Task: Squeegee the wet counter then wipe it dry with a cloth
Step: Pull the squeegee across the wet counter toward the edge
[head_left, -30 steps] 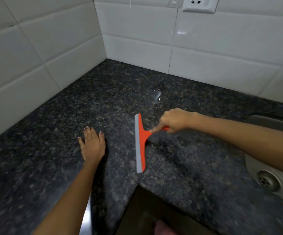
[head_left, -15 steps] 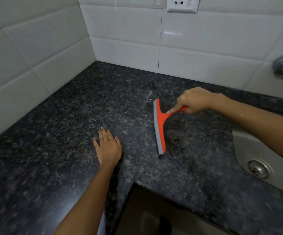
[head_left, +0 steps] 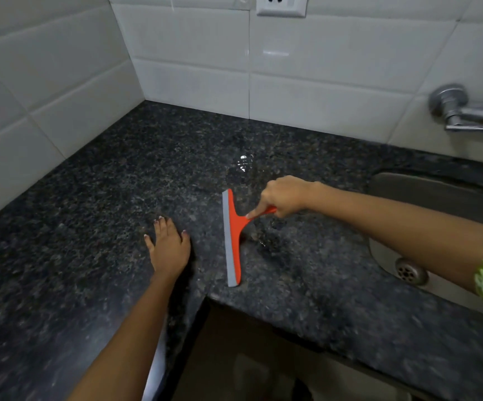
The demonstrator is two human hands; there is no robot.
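Note:
An orange squeegee (head_left: pixel 234 233) with a grey rubber blade stands on the dark speckled granite counter (head_left: pixel 89 198), its blade running front to back. My right hand (head_left: pixel 285 196) grips its handle, index finger stretched along it. Water glistens in a small puddle (head_left: pixel 243 163) behind the blade, and wet patches lie to the blade's right. My left hand (head_left: pixel 169 246) rests flat on the counter, fingers straight, a short way left of the blade. No cloth is in view.
A steel sink (head_left: pixel 408 270) with a drain sits at the right, a metal tap (head_left: pixel 465 111) on the wall above it. White tiled walls close the corner at back and left. A wall socket (head_left: pixel 280 5) is at the top. The counter's front edge drops off below the squeegee.
My right hand has drawn the squeegee back to the left again, closer to my left hand. The left hand stays flat in place. The camera view has shifted.

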